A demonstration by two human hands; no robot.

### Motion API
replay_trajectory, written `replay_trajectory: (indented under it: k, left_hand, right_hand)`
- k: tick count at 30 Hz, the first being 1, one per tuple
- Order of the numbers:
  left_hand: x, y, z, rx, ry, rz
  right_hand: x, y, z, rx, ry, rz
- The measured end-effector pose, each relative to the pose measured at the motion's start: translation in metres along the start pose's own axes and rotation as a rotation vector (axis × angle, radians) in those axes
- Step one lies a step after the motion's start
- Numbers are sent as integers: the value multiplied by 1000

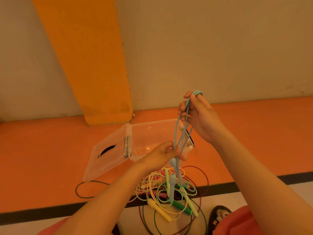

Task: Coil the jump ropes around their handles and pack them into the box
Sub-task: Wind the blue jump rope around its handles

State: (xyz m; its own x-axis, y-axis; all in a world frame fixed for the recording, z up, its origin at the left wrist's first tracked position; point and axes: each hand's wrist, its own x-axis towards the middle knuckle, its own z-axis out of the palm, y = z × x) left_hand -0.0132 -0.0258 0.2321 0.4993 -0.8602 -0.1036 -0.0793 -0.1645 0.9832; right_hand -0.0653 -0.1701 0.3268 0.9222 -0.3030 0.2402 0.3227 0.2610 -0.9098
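A light blue jump rope [184, 131] hangs folded in long loops between my hands. My right hand [198, 116] is raised, with the top of the loops hooked over its fingers. Lower down, my left hand [162, 154] pinches the strands just above the rope's two blue handles [172, 182], which dangle over the pile. A clear plastic box [152, 139] stands open on the orange floor behind my hands, its lid [106, 153] folded out to the left. Nothing shows inside the box.
A tangled pile of ropes [169, 192] in yellow, green, pink and dark red lies on the floor below my hands, with yellow [158, 210] and green [179, 206] handles. An orange pillar [94, 65] and a beige wall stand behind the box. A black shoe [219, 216] shows at lower right.
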Motion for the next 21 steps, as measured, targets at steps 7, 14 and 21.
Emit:
replay_trajectory:
  k: [7, 14, 21]
  left_hand:
    - [-1, -6, -19, 215, 23, -24]
    - [-5, 19, -39, 8, 372, 67]
    - [-13, 24, -55, 246, 126, -150]
  right_hand:
    - [4, -3, -8, 66, 92, -90]
    - [4, 1, -12, -108, 159, -80]
    - [6, 5, -11, -60, 123, 5]
